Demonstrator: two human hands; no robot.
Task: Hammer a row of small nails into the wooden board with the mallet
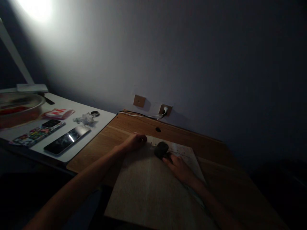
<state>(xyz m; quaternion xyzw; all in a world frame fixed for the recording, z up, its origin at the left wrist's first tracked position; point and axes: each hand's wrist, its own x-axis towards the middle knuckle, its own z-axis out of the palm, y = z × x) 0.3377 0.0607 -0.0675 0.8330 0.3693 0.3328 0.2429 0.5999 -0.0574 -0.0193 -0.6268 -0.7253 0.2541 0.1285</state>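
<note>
A dark, rounded lump [161, 149], perhaps clay, rests near the far edge of a pale wooden board [144, 191]. My right hand [177, 166] reaches in from the right, its thumb and fingers closed against the near right side of the lump. By the board's far left corner is my left hand [135, 142], with its fingers curled together. What those fingers hold, if anything, is hidden in shadow. A few small dark crumbs [153, 144] lie between the left fingers and the lump. Faint dark marks [183, 154] show on the board to the lump's right.
The board lies on a wooden desk [216, 153]. On a white table [100, 123] at left are a phone [67, 140], a patterned phone case [35, 133], crumpled plastic [85, 119], a red-and-white packet [58, 113] and a round clear tub [21, 115]. Cables run to a wall socket [165, 109].
</note>
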